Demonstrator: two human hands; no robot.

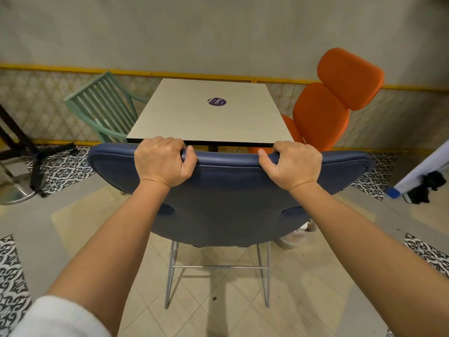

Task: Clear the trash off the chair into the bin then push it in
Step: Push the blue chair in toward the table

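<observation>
A blue padded chair on thin metal legs stands in front of me with its back toward me. My left hand grips the top edge of the backrest left of centre. My right hand grips the same edge right of centre. The chair's top edge sits right at the near edge of a square pale table. The seat is hidden behind the backrest, so any trash on it cannot be seen. No bin is clearly in view.
A green slatted chair stands left of the table and an orange padded chair right of it. A black stand with a metal base is at far left. A white round object lies on the floor behind the blue chair's right side.
</observation>
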